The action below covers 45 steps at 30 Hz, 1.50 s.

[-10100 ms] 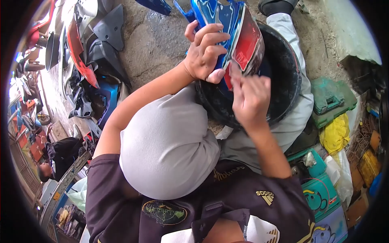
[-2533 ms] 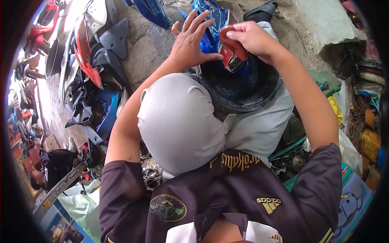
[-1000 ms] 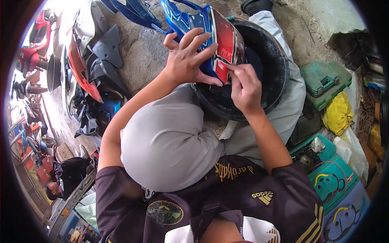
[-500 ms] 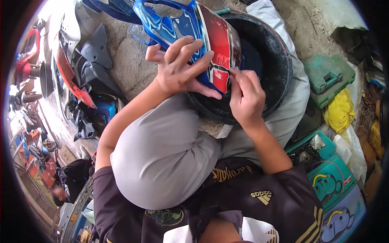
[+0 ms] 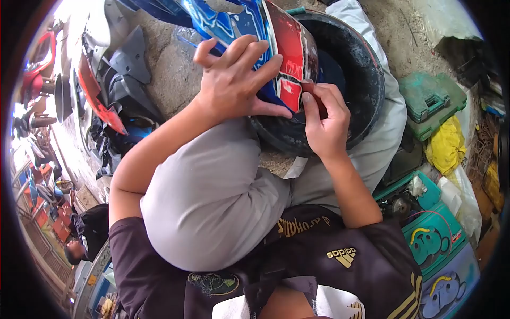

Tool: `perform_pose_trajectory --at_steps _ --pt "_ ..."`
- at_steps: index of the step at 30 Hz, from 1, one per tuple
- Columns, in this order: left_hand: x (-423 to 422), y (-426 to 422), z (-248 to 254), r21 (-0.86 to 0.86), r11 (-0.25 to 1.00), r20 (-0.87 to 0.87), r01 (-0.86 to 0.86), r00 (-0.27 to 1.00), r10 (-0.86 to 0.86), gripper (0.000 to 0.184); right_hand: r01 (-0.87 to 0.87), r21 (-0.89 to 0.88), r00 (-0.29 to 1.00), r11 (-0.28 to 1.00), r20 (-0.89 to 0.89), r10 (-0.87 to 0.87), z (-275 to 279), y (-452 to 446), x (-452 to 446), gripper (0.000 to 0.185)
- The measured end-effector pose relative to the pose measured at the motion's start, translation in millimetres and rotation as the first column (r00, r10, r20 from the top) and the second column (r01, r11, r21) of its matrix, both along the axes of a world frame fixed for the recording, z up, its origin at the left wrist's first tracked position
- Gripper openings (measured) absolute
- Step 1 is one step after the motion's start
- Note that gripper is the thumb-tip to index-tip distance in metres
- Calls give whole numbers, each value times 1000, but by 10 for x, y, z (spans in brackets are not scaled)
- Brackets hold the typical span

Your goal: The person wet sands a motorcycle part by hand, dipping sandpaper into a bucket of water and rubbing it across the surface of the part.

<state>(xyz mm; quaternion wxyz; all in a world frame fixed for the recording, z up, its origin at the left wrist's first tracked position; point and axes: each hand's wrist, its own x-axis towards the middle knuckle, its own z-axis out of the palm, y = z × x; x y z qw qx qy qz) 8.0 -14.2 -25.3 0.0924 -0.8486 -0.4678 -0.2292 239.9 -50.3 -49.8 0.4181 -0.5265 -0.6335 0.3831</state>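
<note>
A blue and red plastic panel (image 5: 289, 50) leans over a black basin (image 5: 366, 80), its lower tip inside the rim. My left hand (image 5: 231, 80) holds the panel, fingers bent and spread over its blue side and thumb along the lower tip. My right hand (image 5: 328, 119) is closed, with thumb and fingers pinching a small reddish-brown piece (image 5: 308, 86) against the panel's right edge, beside the red patches. The fingers hide much of that piece.
Grey and red vehicle panels (image 5: 98, 98) lie at the left. At the right are a green case (image 5: 425, 101), a yellow bag (image 5: 445, 146) and a teal toolbox (image 5: 430, 236). A person in dark clothing (image 5: 93, 228) is at the far left. My bent knee (image 5: 212, 196) rises below the basin.
Since a second ago, the panel and my left hand appear farther left in view. The reddish-brown piece now shows between my right fingers. Earlier, my left hand was raised off the panel.
</note>
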Motion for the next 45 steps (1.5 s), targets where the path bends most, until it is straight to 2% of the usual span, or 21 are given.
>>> perform_pose_trajectory --at_steps 4,5,6,7,9,13,16,20,24,27,28,31,32,35,36,39,42,45 --pt "-54 181 347 -263 962 -112 77 988 -110 85 -24 96 999 995 -34 27 -142 -157 47 16" --pt "-38 213 367 -232 968 -97 98 988 -123 83 -27 131 999 991 -32 31 -153 -176 56 16" --pt "-2 247 366 -206 971 -81 121 987 -140 81 -24 76 999 997 -37 27 -82 -168 59 14" --pt "19 268 354 -182 972 -64 147 985 -160 80 -30 94 998 995 -45 34 -94 -151 59 14" --pt "25 227 265 -138 979 -85 149 983 -162 90 -33 124 998 992 -55 40 -152 -66 65 13" --pt "-5 147 174 -121 989 -82 91 992 -101 99 -46 7 978 999 -206 47 -179 0 62 18" --pt "-21 141 135 -122 990 -64 74 995 -83 104 -36 109 997 993 -62 43 -127 -47 37 22" --pt "-15 137 108 -121 991 -58 64 996 -72 106 -57 9 972 998 -226 58 -204 -56 112 21" --pt "-26 155 85 -104 992 -46 71 996 -76 105 -27 -148 874 989 -484 -48 -182 12 67 16" --pt "-30 147 80 -102 992 -40 69 997 -73 105 52 -187 933 981 -340 -114 -226 101 110 14" --pt "-28 146 77 -101 993 -35 68 997 -72 105 52 -12 974 999 -220 -54 -299 136 99 13" --pt "-28 162 66 -101 993 -25 62 998 -65 104 -12 184 997 983 -73 26 -136 23 26 12" --pt "-33 154 59 -105 993 -22 58 998 -60 104 6 95 988 995 -155 8 -212 -7 43 6" --pt "-31 150 76 -106 993 -26 54 998 -57 102 24 -233 923 972 -368 -111 -262 64 58 14" --pt "-26 151 67 -102 993 -21 55 998 -57 102 -17 -311 807 950 -565 -170 -295 63 1 31" --pt "-30 154 54 -96 994 -11 53 998 -54 101 54 -434 750 899 -577 -323 -301 88 -26 43" --pt "-40 163 40 -95 994 -9 54 998 -56 101 -1 -511 786 860 -532 -315 -358 32 -38 42" --pt "-42 170 45 -108 993 -13 55 998 -57 102 85 -422 905 903 -346 -247 -359 -12 -45 37"
